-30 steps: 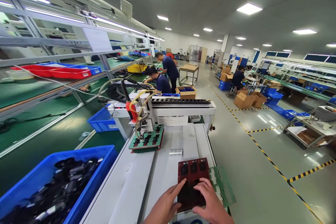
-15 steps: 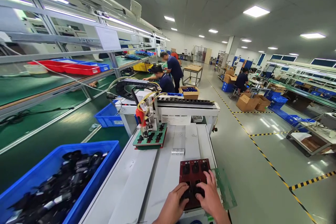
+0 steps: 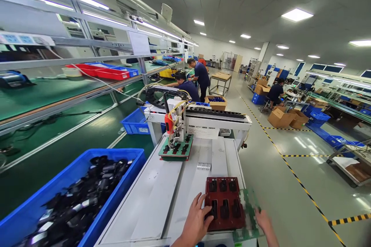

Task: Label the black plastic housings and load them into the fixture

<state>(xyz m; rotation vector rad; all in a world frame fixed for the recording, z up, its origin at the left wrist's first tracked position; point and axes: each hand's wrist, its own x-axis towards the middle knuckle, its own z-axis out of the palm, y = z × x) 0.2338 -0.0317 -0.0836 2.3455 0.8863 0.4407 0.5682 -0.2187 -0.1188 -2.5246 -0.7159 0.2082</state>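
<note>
A dark red fixture tray [image 3: 224, 189] with several black parts seated in its pockets lies at the near end of the white machine bed [image 3: 162, 197]. My left hand [image 3: 194, 222] rests on the tray's left edge, fingers spread. My right hand [image 3: 263, 219] grips the right edge of a green fixture plate [image 3: 249, 216] that lies beside and partly under the red tray. Farther up the bed, a second green plate with black parts [image 3: 176, 148] sits under the machine's tool head [image 3: 176, 123].
A blue bin full of black parts [image 3: 72, 200] stands at my left. Another blue bin [image 3: 136, 121] sits farther along. Green shelves with red and blue trays [image 3: 104, 71] run along the left. Co-workers [image 3: 193, 81] work ahead; cardboard boxes [image 3: 279, 117] and yellow-black floor tape lie right.
My right hand has left the red tray's top and gone to the green plate's right edge. My left hand has shifted to the tray's left side. The view has turned a little left.
</note>
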